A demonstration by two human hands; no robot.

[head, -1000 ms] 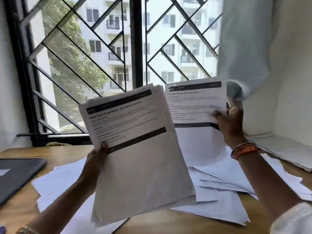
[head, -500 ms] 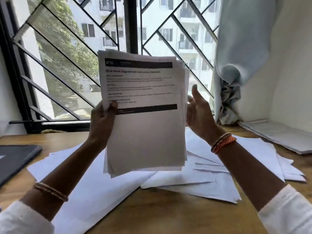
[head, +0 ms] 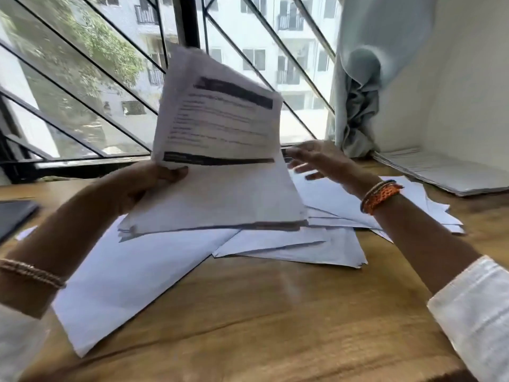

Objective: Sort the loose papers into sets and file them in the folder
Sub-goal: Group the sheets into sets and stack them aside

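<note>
The left hand [head: 148, 180] is gripping a sheaf of printed papers [head: 220, 150] above the wooden table [head: 275, 312], thumb clamped on its front. The right hand [head: 322, 164] is hovering to the right, fingers apart and holding nothing, over loose sheets [head: 303, 249] lying scattered on the table.

A wooden desk [head: 275, 312] with a warm, visible grain stands against a large window [head: 110, 78] barred by a black metal grille [head: 190, 20] of diagonal bars. Daylight comes through it; outside stand a white apartment block [head: 286, 37] with balconies and a leafy tree [head: 104, 42]. A pale blue curtain [head: 358, 92] hangs bunched beside a plain off-white wall [head: 454, 78].
</note>
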